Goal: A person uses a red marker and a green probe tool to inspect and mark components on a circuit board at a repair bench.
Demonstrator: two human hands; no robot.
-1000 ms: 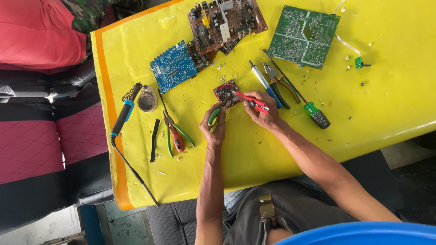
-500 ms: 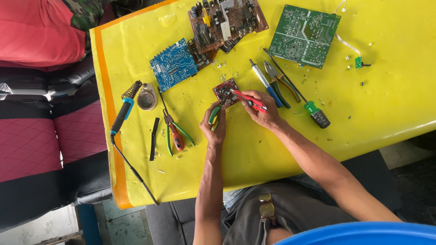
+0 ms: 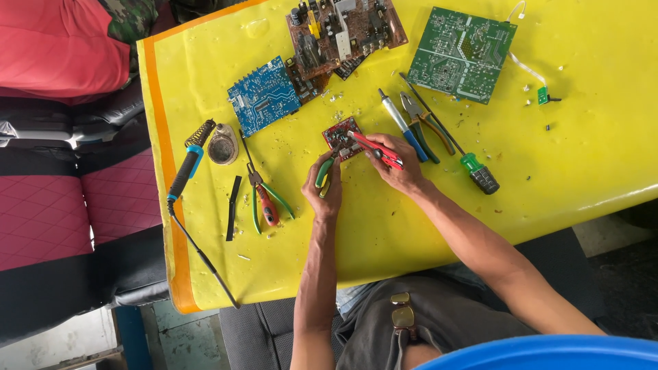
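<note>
Circuit board is lying just beyond both hands; I'm gripping green pliers in my left hand. My right hand, equally near, is clenching a red tool pointing leftward onto it

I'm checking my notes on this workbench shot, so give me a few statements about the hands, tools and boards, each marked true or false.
1. The left hand holds a green-handled tool at the small red board. True.
2. The right hand holds a blue-handled tool. False: it holds a red-handled tool.
3. The soldering iron lies left of the blue board. True.
4. The green board lies under the left hand. False: it lies apart at the yellow table top's far side.
5. The green-handled screwdriver lies untouched on the table. True.
</note>
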